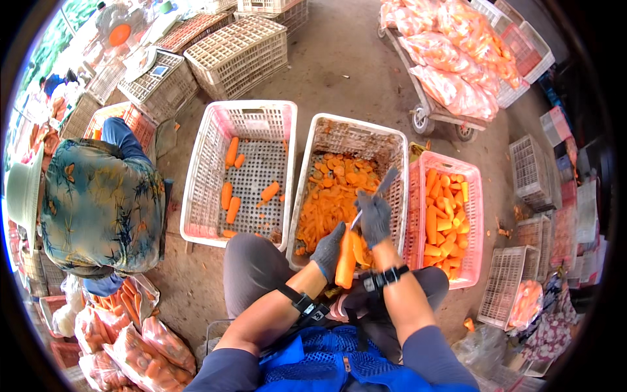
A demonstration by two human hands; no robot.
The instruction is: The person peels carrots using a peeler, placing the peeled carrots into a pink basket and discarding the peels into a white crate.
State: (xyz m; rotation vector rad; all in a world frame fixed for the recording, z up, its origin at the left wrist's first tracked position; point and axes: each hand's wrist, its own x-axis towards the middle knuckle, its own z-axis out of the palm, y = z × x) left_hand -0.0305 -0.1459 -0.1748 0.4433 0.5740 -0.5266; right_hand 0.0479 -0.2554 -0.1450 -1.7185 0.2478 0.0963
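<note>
My left hand point(329, 249), in a grey glove, is closed around a large carrot point(346, 262) held lengthwise over the near edge of the middle crate. My right hand point(374, 220), gloved too, grips a knife point(388, 180); a thin metal part below that hand meets the carrot's upper end. A strip of carrot hangs beside it. Below lie orange peelings and cut slices point(325, 210) in the dirty white crate point(402, 147). Several carrots lie in the white crate at left point(188, 206). The pink crate at right point(477, 196) holds many peeled carrot pieces point(443, 225).
A person in a patterned shirt and pale hat point(103, 206) sits at left, near bagged carrots point(147, 353). Stacked crates point(235, 59) stand at upper left. A wheeled cart point(416, 83) with bagged carrots is at upper right; more crates point(504, 284) line the right.
</note>
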